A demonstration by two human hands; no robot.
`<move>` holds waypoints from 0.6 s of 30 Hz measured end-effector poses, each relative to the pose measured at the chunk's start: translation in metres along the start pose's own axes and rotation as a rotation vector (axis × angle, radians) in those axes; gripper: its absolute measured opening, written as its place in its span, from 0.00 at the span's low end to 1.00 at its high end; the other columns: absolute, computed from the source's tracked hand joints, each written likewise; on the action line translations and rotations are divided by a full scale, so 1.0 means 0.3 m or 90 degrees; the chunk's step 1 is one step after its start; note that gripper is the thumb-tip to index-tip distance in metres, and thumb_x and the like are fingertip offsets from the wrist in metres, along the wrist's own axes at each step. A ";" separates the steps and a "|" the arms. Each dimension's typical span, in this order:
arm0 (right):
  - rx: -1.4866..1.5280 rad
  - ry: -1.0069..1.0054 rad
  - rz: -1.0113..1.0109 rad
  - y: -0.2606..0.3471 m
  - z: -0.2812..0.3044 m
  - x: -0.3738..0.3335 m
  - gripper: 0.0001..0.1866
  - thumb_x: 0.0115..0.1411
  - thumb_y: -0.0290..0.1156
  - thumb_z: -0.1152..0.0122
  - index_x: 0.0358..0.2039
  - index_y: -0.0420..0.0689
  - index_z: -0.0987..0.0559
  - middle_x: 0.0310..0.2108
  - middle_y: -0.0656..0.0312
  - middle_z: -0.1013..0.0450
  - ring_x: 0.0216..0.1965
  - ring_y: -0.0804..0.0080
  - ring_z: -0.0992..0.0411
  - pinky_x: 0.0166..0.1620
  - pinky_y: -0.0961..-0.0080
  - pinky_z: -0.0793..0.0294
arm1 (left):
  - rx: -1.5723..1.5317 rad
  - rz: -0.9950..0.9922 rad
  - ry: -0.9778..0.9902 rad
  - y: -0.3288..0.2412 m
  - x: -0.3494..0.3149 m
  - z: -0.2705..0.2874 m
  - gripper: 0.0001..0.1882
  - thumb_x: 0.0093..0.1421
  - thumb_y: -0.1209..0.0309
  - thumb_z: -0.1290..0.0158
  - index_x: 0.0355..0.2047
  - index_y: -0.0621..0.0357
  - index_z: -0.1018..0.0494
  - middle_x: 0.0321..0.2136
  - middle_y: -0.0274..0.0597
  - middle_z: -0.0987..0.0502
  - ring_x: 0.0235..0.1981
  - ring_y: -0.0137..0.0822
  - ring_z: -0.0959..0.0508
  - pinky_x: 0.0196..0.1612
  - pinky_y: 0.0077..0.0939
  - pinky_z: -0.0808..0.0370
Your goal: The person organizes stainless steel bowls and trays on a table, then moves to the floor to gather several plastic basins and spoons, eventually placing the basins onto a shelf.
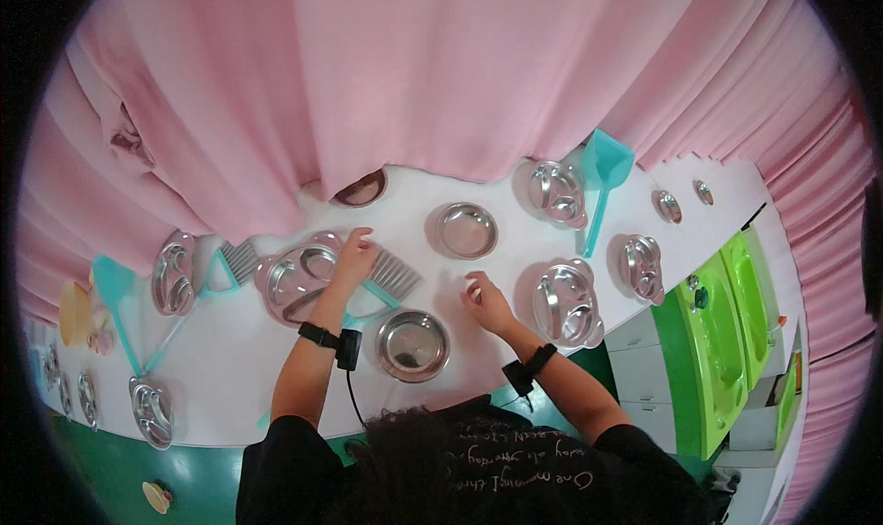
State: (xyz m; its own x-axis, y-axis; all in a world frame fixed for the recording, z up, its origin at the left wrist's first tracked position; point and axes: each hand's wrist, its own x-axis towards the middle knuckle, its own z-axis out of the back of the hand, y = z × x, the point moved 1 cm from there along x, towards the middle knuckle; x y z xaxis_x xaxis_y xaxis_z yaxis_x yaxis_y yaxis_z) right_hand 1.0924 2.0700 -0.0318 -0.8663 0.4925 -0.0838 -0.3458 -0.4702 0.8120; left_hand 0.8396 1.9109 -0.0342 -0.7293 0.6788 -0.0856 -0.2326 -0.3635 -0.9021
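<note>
So, left hand (351,260) first: fingers loosely bent toward 3 o'clock, part open, nothing visible in them; underside hidden, can't rule out a light touch. Right hand (492,309): half curled, thumb apart from the fingertips, nothing visible in grip, above the table (483,364). Bent-but-loose on both reads as free hands, my guess. Nearest thing to the left is the teal brush (394,278), at its 4 o'clock, grey bristles outward, handle partly behind the forearm. Divided plate (299,286) at its 8 o'clock; the arm hides whether brush and plate touch. Two round bowls: near bowl (414,348) at the right hand's 8, far bowl (466,230) at its 11, both open side up, probably because they sit stable on their bases. From the right hand: right divided plate (565,306) at 3, upper divided plate (555,196) at 1, teal dustpan (607,163) just beyond that one. Plates sit mostly apart, likely so rims don't overlap. Each wrist has a black box (348,348) on a strap, presumably strapped there to leave the palms bare. Outermost: pink curtain (414,74) at 12, lime-green sink (717,355) at 3.
</note>
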 end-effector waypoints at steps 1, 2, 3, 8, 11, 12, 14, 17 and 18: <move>0.068 -0.069 -0.027 -0.032 0.024 0.023 0.22 0.54 0.31 0.45 0.49 0.42 0.39 0.30 0.52 0.30 0.24 0.63 0.29 0.30 0.70 0.30 | -0.096 0.093 -0.027 0.009 0.042 -0.009 0.23 0.53 0.71 0.53 0.51 0.50 0.39 0.34 0.46 0.27 0.25 0.36 0.24 0.29 0.29 0.27; 0.100 -0.077 -0.036 -0.092 0.039 0.056 0.24 0.55 0.30 0.46 0.52 0.45 0.40 0.37 0.53 0.32 0.25 0.67 0.28 0.28 0.73 0.29 | -0.101 0.086 -0.021 0.011 0.075 -0.025 0.23 0.53 0.71 0.53 0.51 0.50 0.39 0.34 0.46 0.27 0.25 0.36 0.24 0.29 0.29 0.27; 0.098 -0.083 -0.038 -0.120 0.036 0.074 0.24 0.55 0.30 0.46 0.52 0.45 0.40 0.37 0.53 0.32 0.25 0.67 0.28 0.28 0.73 0.29 | -0.096 0.090 -0.051 0.040 0.098 -0.030 0.24 0.53 0.72 0.53 0.52 0.50 0.40 0.38 0.47 0.29 0.26 0.35 0.24 0.27 0.28 0.27; 0.417 -0.037 -0.182 -0.152 0.067 0.139 0.22 0.57 0.29 0.50 0.53 0.49 0.39 0.41 0.59 0.34 0.28 0.71 0.27 0.22 0.80 0.29 | -0.252 0.157 -0.092 0.113 0.213 -0.065 0.30 0.51 0.75 0.52 0.56 0.49 0.44 0.46 0.50 0.36 0.25 0.35 0.25 0.22 0.28 0.27; 0.413 -0.007 -0.182 -0.156 0.062 0.153 0.19 0.59 0.31 0.51 0.52 0.47 0.37 0.42 0.61 0.33 0.29 0.70 0.27 0.22 0.79 0.28 | -0.320 0.166 -0.121 0.176 0.267 -0.062 0.31 0.51 0.76 0.52 0.57 0.49 0.46 0.47 0.49 0.39 0.25 0.35 0.25 0.20 0.27 0.27; 0.421 -0.006 -0.185 -0.152 0.066 0.155 0.18 0.58 0.31 0.50 0.50 0.48 0.35 0.41 0.63 0.33 0.27 0.72 0.27 0.21 0.80 0.29 | -0.243 0.149 -0.146 0.173 0.277 -0.067 0.31 0.51 0.76 0.52 0.57 0.50 0.46 0.47 0.49 0.38 0.25 0.35 0.25 0.20 0.27 0.27; 0.431 -0.028 -0.189 -0.151 0.087 0.154 0.15 0.57 0.33 0.47 0.44 0.46 0.31 0.37 0.65 0.31 0.24 0.73 0.26 0.21 0.80 0.31 | -0.131 0.106 -0.191 0.171 0.298 -0.087 0.30 0.52 0.75 0.52 0.56 0.55 0.45 0.46 0.48 0.37 0.25 0.34 0.25 0.19 0.25 0.28; 0.385 -0.145 -0.184 -0.173 0.112 0.163 0.12 0.56 0.33 0.45 0.38 0.42 0.29 0.31 0.65 0.29 0.22 0.73 0.26 0.20 0.81 0.31 | -0.086 0.076 -0.198 0.147 0.337 -0.134 0.26 0.53 0.74 0.52 0.53 0.57 0.42 0.45 0.46 0.35 0.25 0.34 0.25 0.20 0.25 0.28; 0.384 -0.132 -0.181 -0.155 0.090 0.172 0.12 0.56 0.33 0.45 0.38 0.42 0.29 0.31 0.65 0.29 0.22 0.73 0.26 0.20 0.81 0.31 | -0.085 0.082 -0.209 0.201 0.344 -0.111 0.26 0.53 0.74 0.52 0.53 0.57 0.42 0.45 0.46 0.35 0.25 0.34 0.25 0.20 0.25 0.28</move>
State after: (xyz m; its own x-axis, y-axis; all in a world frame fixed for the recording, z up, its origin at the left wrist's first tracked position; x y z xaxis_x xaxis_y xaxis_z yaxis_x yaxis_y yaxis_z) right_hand 1.0736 2.1371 -0.0583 -0.6638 0.6944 -0.2778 -0.2366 0.1573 0.9588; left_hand 0.7717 1.9801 -0.1116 -0.9197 0.3843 -0.0807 -0.0557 -0.3311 -0.9420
